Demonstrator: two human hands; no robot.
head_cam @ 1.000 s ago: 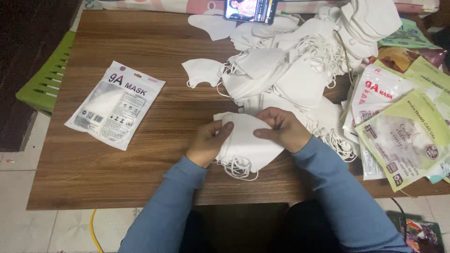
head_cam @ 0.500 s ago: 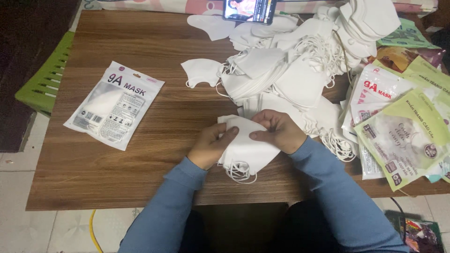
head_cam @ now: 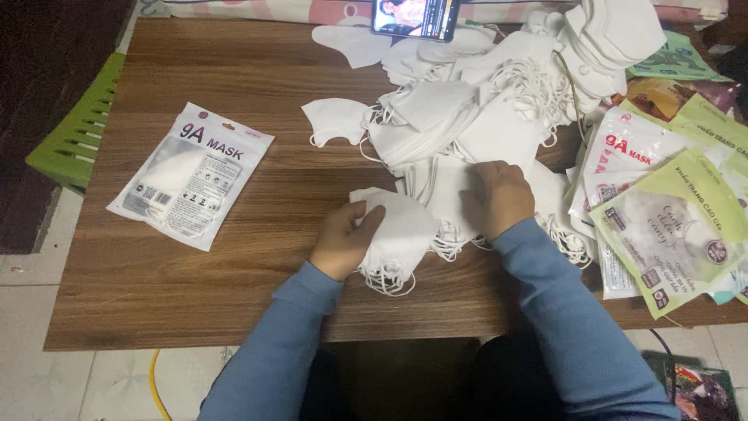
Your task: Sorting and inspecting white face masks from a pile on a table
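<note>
Spanning nearly the whole view, a brown wood-grain table (head_cam: 234,93) is seen from above, with pale floor tiles (head_cam: 47,382) shown past its near edge. From the centre toward 1 o'clock, a large loose heap of white face masks (head_cam: 499,109) is spread, ear loops tangled among them. At 3 o'clock, a fan of printed mask pouches (head_cam: 678,218) in white and pale green is laid overlapping at the table's right end. At 9 o'clock, a single sealed mask packet (head_cam: 191,175) in white and clear plastic is set flat, well apart from the heap. At 10 o'clock, off the table's left edge, part of a green slatted plastic piece (head_cam: 74,132) is seen. At 12 o'clock, a smartphone (head_cam: 414,17) with a lit screen is propped at the far edge.

Just below the centre, a small stack of folded white masks (head_cam: 401,234) is held against the table, its ear loops hanging toward 6 o'clock. The left hand (head_cam: 343,242) is pressed on the stack's left side, its grip closed around that edge with the thumb on top. The right hand (head_cam: 499,199) is laid palm down at the heap's near edge, just right of the stack, fingers curled onto loose masks; whether anything is clasped under it cannot be told. Both forearms are covered by blue sleeves (head_cam: 561,312).
</note>
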